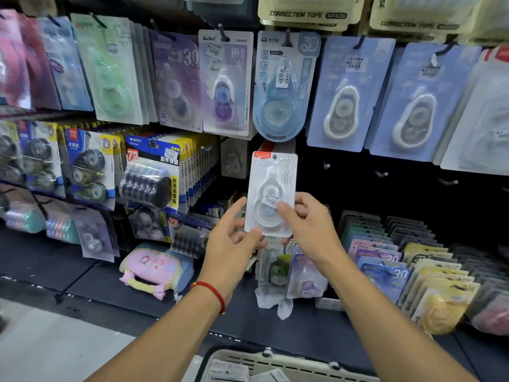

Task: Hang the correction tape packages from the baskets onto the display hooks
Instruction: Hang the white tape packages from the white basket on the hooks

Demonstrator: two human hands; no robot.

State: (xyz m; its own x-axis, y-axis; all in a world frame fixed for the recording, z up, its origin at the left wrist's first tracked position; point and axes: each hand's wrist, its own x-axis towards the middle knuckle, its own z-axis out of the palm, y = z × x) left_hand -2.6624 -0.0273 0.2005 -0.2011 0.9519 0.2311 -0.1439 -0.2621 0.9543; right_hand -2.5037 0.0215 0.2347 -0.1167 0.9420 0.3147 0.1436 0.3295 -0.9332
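White correction tape package held upright by both hands before the display wall.

The left hand [234, 238] pinches the lower left corner of the package [271, 193]; the right hand [308, 224] pinches its lower right edge, thumb on the front. Bare hooks [381, 173] project from the dark panel to the right. A slotted basket [278, 363] sits below, between the forearms.

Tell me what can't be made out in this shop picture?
- Head view, white package: the lower corners are covered by the left hand and right hand; the sticker print is too small to read.
- Basket: cut off by the bottom edge, contents mostly out of view.
- Pink packages at far left: blurred.
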